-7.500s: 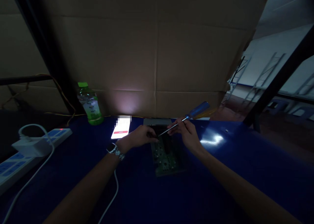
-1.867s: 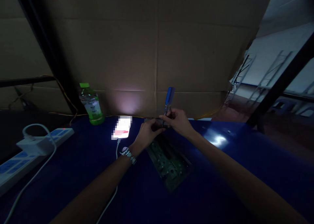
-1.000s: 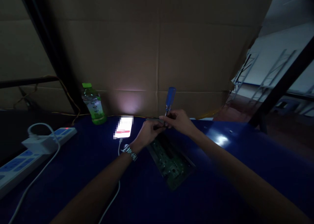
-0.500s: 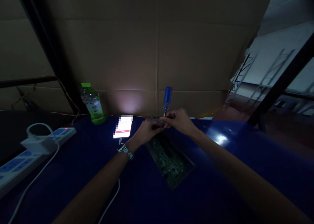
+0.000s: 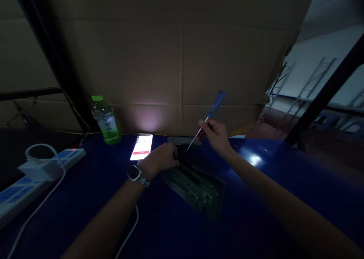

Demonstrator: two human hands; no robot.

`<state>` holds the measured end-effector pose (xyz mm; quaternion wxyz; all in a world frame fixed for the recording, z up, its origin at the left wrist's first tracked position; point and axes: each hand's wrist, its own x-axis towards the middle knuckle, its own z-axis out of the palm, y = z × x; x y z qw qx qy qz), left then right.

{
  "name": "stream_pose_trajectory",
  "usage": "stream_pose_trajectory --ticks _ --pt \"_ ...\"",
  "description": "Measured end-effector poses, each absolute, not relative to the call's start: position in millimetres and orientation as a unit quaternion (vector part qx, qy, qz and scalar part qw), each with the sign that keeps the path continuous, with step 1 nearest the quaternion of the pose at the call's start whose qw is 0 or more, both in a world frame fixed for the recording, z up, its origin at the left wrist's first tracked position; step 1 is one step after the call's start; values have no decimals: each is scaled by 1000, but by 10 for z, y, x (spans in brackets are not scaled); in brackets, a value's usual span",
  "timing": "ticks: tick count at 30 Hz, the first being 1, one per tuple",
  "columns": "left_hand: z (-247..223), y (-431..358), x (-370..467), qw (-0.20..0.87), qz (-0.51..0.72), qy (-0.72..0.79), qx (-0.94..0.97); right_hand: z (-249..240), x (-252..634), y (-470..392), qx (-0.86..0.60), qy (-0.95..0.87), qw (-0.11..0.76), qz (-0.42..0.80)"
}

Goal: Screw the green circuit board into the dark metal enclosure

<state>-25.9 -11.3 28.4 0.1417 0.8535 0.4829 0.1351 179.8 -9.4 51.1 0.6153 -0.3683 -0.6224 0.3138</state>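
Note:
My right hand (image 5: 218, 134) pinches a screwdriver (image 5: 217, 102) near where its blue handle meets the metal shaft. The handle leans up and to the right, blurred by motion, and the tip points down and left in the air. Below it lies a green circuit board (image 5: 199, 191) in a dark, shallow frame on the blue table. My left hand (image 5: 165, 157), with a watch (image 5: 133, 172) at the wrist, curls closed at the board's far left corner. Its fingertips are partly hidden. A flat grey bar (image 5: 183, 140) lies just behind both hands.
Left of my hands are a lit phone (image 5: 141, 147) on a white cable and a green-capped bottle (image 5: 105, 120). A white power strip (image 5: 68, 156) with a plugged-in adapter stands at far left. Cardboard (image 5: 159, 62) walls off the back; a small object (image 5: 265, 150) lies right.
My right hand has lifted away rightward, and the screwdriver has gone from upright to slanted. The left hand has come down to the board's corner, and the board has turned. The grey bar is uncovered.

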Motion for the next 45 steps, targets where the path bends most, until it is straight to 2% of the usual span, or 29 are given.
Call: stream_pose_trajectory --ticks 4,9,15,21,24,27,31,34,36,45 --pt "312 -187 -207 70 172 464 866 385 1952 -148 -365 -540 688 320" --pt "169 -300 73 100 180 339 918 143 2166 -223 -376 -464 726 340" --pt "196 -353 103 47 130 385 913 85 2140 -258 -387 -393 719 424" --pt "285 -423 28 -44 97 448 888 59 2064 -272 -377 -407 710 433" --pt "282 -433 54 -59 123 436 890 51 2059 -267 -383 -410 703 437" --pt "223 -402 86 -5 186 360 914 48 2053 -263 -395 -411 696 436" --pt "65 -346 104 208 289 264 896 45 2043 -269 -400 -417 690 437" --pt "-16 -351 132 298 333 245 860 41 2033 -284 -394 -427 690 432" --pt "-23 -384 168 298 329 256 859 44 2027 -294 -390 -441 688 424" --pt "140 -581 262 169 247 268 916 198 1989 -174 -366 -482 691 396"
